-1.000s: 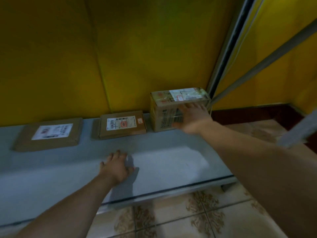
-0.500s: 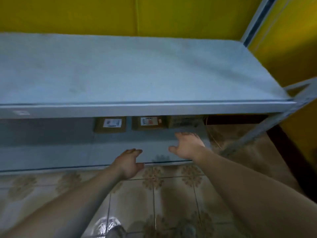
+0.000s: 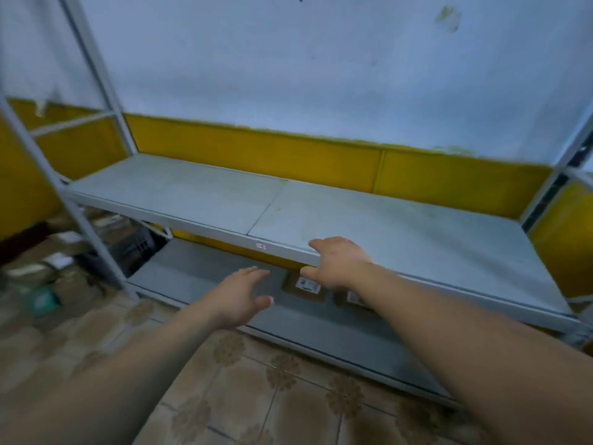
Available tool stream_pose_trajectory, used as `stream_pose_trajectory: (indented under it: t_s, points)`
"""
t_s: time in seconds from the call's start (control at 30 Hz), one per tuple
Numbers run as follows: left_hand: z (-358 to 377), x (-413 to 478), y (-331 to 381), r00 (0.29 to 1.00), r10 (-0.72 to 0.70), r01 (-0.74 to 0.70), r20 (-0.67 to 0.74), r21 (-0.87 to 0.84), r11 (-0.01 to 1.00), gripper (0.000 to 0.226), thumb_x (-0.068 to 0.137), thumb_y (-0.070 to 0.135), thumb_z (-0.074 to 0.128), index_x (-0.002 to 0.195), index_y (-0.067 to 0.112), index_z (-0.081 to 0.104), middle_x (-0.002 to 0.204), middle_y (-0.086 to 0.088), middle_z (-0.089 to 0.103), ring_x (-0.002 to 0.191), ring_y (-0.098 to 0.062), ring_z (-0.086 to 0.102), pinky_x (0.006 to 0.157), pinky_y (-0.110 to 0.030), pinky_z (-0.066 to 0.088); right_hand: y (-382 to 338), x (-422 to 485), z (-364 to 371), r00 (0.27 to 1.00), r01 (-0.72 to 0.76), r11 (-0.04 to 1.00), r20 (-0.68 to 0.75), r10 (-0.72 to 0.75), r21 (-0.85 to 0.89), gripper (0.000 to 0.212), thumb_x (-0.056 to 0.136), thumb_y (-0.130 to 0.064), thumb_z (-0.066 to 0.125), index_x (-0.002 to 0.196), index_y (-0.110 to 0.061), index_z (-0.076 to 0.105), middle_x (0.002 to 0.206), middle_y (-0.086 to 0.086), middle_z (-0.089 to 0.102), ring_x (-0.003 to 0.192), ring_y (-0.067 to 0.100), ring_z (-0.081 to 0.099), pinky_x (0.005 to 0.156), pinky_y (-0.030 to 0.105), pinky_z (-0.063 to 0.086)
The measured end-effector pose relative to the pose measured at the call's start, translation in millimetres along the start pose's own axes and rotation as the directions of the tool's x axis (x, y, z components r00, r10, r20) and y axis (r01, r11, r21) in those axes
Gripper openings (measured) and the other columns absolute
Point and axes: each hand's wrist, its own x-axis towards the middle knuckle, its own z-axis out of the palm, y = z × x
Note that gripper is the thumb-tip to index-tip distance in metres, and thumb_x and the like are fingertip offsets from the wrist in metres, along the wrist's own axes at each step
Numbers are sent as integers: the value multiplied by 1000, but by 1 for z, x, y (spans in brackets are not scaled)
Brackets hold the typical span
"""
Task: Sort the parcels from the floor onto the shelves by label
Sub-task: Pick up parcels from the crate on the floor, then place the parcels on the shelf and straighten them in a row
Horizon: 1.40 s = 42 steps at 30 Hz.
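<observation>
Two flat brown cardboard parcels with white labels (image 3: 303, 285) are on the grey metal lower shelf (image 3: 199, 277), just at 6 o'clock of the right hand (image 3: 337, 264). The right-side one is half hidden by the forearm.

Both hands are empty. The left hand (image 3: 240, 293) has its fingers straight and loosely together, thumb out, hovering in front of the lower shelf. The right hand's fingers are loosely bent and overlap the front lip of the grey middle shelf (image 3: 401, 226). Can't tell if it touches.

The unsorted heap of brown parcels (image 3: 48, 268) is on the patterned tile floor (image 3: 256, 396) at 9 o'clock, beside a dark slatted crate (image 3: 134, 248).

My read is that this is between placements, about to fetch. The next move calls for a turn toward 9 o'clock, picking one parcel and reading its label. Labels are too blurred to read from here.
</observation>
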Motion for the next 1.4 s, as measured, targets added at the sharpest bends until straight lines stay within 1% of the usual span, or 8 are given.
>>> stream_pose_trajectory:
  t_s: [0.13,0.23,0.43,0.57,0.7,0.83,1.03,1.4]
  points:
    - [-71,-56,-30,992,-18,20,-129,15,1000,64,97,45,52,152,23,28,158,2,26,145,-16,24,113,-29,23,-75,10,-60,983,134,979,-103,-150,-154,69,92,-62,47,147,-21,39,144,8,50,131,31,46,108,43,39]
    - [-114,-94,-72,974,-52,53,-222,3,999,63,95,47,55,150,26,32,156,5,30,141,-16,30,113,-31,27,-144,22,-94,961,181,965,-173,-214,-188,70,92,-63,46,148,-23,37,145,7,50,130,31,46,105,42,41]
    - [-181,-171,-193,926,-168,193,-338,41,980,62,93,46,57,149,27,35,153,5,35,137,-15,37,111,-32,33,-311,55,-134,916,314,944,-229,-330,-104,70,95,-60,47,152,-22,33,154,5,41,137,29,42,106,41,41]
    - [-212,-222,-275,894,-294,313,-339,0,950,61,95,43,57,149,27,34,156,4,32,135,-16,40,110,-34,37,-413,77,-134,885,409,911,-221,-410,-49,71,95,-59,50,154,-23,31,156,4,38,139,27,40,107,39,39]
    - [-231,-244,-337,863,-371,386,-342,-27,922,61,95,45,56,149,25,35,154,4,34,138,-16,36,109,-30,33,-479,107,-131,858,473,880,-209,-468,-28,73,94,-59,50,154,-22,31,156,5,38,139,27,41,109,40,39]
    - [-246,-232,-387,830,-433,437,-351,-74,897,59,95,41,56,148,25,36,151,3,38,135,-16,39,107,-30,34,-526,154,-131,826,528,848,-203,-526,-45,73,95,-59,50,154,-22,30,156,6,38,138,27,42,107,41,42]
    - [-267,-175,-453,797,-486,509,-359,-37,860,62,93,46,58,147,25,37,153,4,37,139,-16,33,113,-32,31,-570,256,-130,798,570,821,-212,-564,-38,74,94,-60,49,154,-22,31,156,4,39,139,27,41,109,43,41]
    - [-317,-98,-562,676,-652,642,-343,-161,750,63,93,44,59,148,25,36,152,3,39,138,-16,36,113,-33,32,-660,411,-118,741,669,743,-62,-668,-3,67,94,-60,48,148,-22,38,150,4,45,134,28,45,105,43,43]
